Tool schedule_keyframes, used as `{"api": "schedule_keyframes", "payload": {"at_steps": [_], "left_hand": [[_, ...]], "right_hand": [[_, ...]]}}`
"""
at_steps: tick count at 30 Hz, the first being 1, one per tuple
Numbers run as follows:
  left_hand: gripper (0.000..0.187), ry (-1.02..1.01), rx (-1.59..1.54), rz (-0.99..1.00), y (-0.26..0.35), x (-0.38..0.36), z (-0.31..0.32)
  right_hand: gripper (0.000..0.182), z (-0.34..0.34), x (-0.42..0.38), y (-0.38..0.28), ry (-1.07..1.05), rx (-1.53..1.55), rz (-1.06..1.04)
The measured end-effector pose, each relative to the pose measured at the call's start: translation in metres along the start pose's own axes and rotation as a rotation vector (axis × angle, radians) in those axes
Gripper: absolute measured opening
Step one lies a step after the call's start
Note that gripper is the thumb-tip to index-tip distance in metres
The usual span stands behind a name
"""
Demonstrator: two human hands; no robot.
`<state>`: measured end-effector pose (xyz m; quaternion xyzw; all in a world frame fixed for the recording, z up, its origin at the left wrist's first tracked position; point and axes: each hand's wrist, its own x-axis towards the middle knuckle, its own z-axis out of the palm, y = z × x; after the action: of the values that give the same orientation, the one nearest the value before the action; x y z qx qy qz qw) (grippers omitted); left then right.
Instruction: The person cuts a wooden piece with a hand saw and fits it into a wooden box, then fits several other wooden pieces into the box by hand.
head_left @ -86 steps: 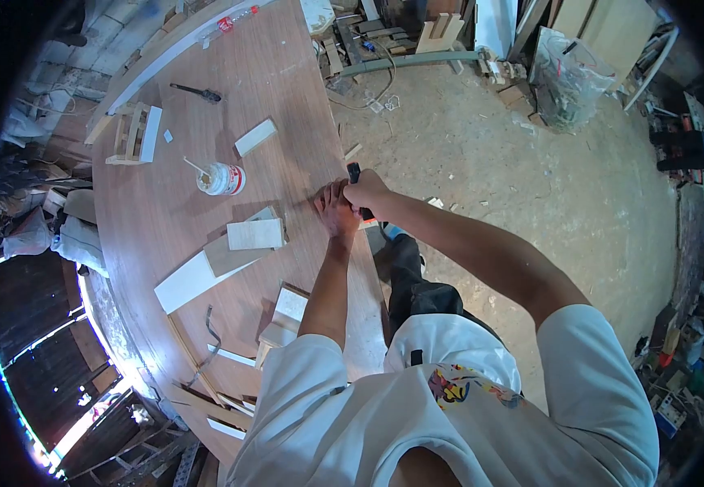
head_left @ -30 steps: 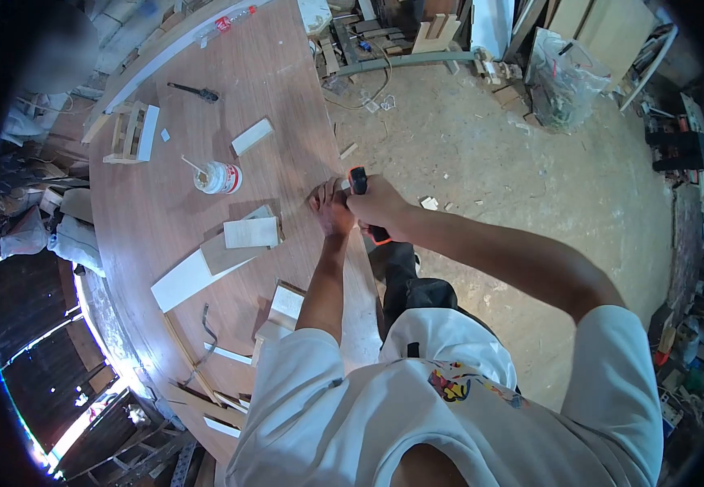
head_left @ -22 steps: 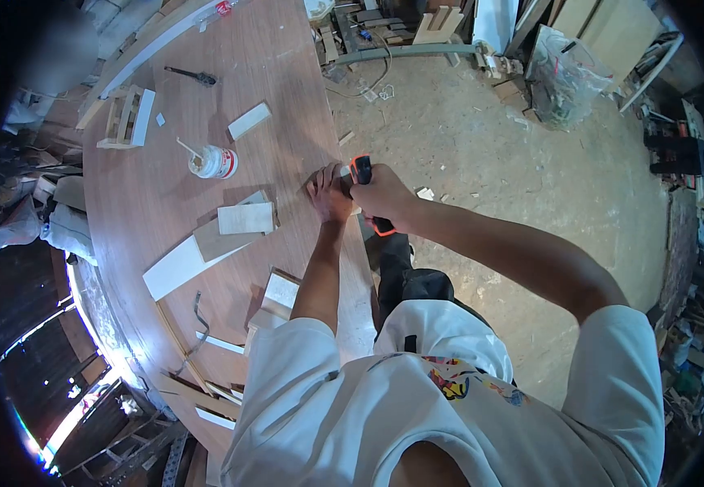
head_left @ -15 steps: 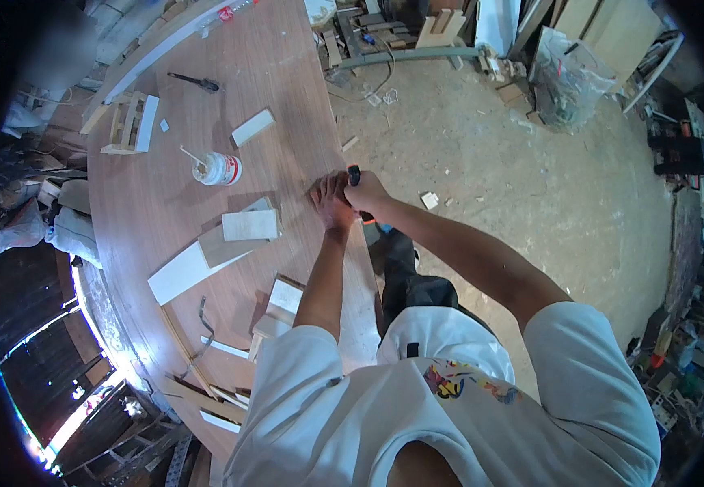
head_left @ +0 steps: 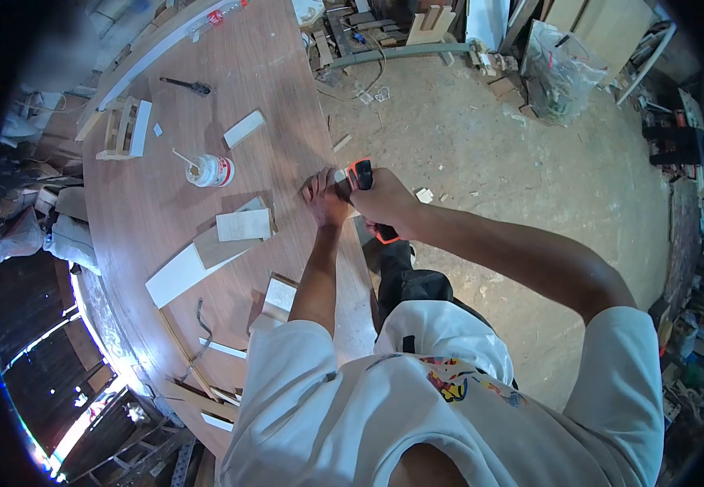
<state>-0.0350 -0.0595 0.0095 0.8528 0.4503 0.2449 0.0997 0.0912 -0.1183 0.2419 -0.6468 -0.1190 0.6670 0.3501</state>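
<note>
In the head view, grips a black and orange tool (head_left: 362,172) in the right hand (head_left: 391,201), curled firmly round the handle, just off the edge of the table (head_left: 287,81). Rests the left hand (head_left: 325,197) on the table beside that edge, knuckles up, fingers loosely spread; impossible to say if pinning anything beneath. Has the tool immediately right of the left hand, nearest the right, with the handle's long axis roughly along the table edge, pointing away from the body, orange showing beyond the fist at both ends. Hides the working end between the hands; shows only a pale sliver (head_left: 341,174) there, too small to identify. Blurs contact between left fingers and tool, whether touching or merely close.
</note>
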Motion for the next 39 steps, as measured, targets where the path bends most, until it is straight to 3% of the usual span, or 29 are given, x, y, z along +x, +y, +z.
{"api": "schedule_keyframes", "payload": {"at_steps": [6, 9, 19, 21, 25, 27, 34, 36, 39], "left_hand": [[0.039, 0.05, -0.011, 0.014, -0.005, -0.012, 0.004], [0.045, -0.053, 0.029, 0.018, -0.007, -0.008, -0.002], [0.035, 0.028, -0.071, 0.054, -0.003, -0.009, -0.004], [0.035, 0.039, -0.079, 0.058, -0.003, -0.01, -0.003], [0.035, -0.037, -0.051, 0.02, 0.005, -0.008, -0.011], [0.036, -0.072, -0.076, 0.006, 0.008, -0.001, -0.016], [0.037, -0.026, 0.026, 0.029, 0.0, -0.007, -0.005], [0.038, -0.049, 0.064, 0.024, -0.003, -0.011, -0.002], [0.039, 0.004, -0.039, 0.045, -0.005, -0.008, 0.001]], "right_hand": [[0.005, 0.008, 0.084, 0.07, 0.058, -0.098, -0.178], [0.006, 0.023, 0.129, 0.081, 0.181, -0.249, -0.258], [0.005, 0.022, 0.109, 0.077, 0.203, -0.137, -0.197], [0.018, 0.02, 0.11, 0.076, 0.232, -0.191, -0.173], [0.017, 0.014, 0.119, 0.06, 0.177, -0.217, -0.122], [0.007, 0.01, 0.127, 0.045, 0.077, -0.039, 0.045], [0.01, 0.017, 0.095, 0.047, 0.213, -0.253, -0.207], [0.022, 0.014, 0.081, 0.035, 0.146, -0.192, -0.207], [0.026, 0.004, 0.052, 0.009, 0.063, -0.303, -0.241]]}}
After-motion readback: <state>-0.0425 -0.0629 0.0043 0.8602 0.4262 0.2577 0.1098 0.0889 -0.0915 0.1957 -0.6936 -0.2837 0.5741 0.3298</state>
